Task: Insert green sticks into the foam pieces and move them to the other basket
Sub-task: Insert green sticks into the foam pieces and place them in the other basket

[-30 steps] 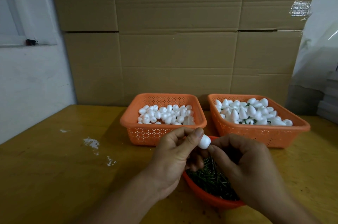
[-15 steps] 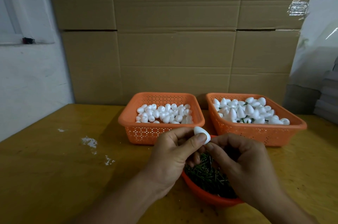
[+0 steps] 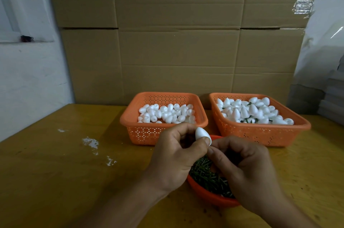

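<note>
My left hand (image 3: 178,155) pinches a white egg-shaped foam piece (image 3: 201,133) between thumb and fingers, above an orange bowl (image 3: 208,197) full of green sticks (image 3: 206,175). My right hand (image 3: 243,170) is curled, its fingertips meeting the lower end of the foam piece; any stick it holds is hidden. Behind stand two orange baskets: the left basket (image 3: 149,130) holds plain foam pieces, the right basket (image 3: 260,132) holds foam pieces with green sticks showing among them.
Everything sits on a yellow-brown wooden table (image 3: 55,171) with white flecks (image 3: 91,143) at the left. Stacked cardboard boxes (image 3: 176,41) form a wall behind the baskets. A white wall is at the left, grey wrapped stacks (image 3: 331,97) at the right.
The foam piece has turned in my left fingers and risen slightly, its pointed end now up. Both hands stay together over the bowl.
</note>
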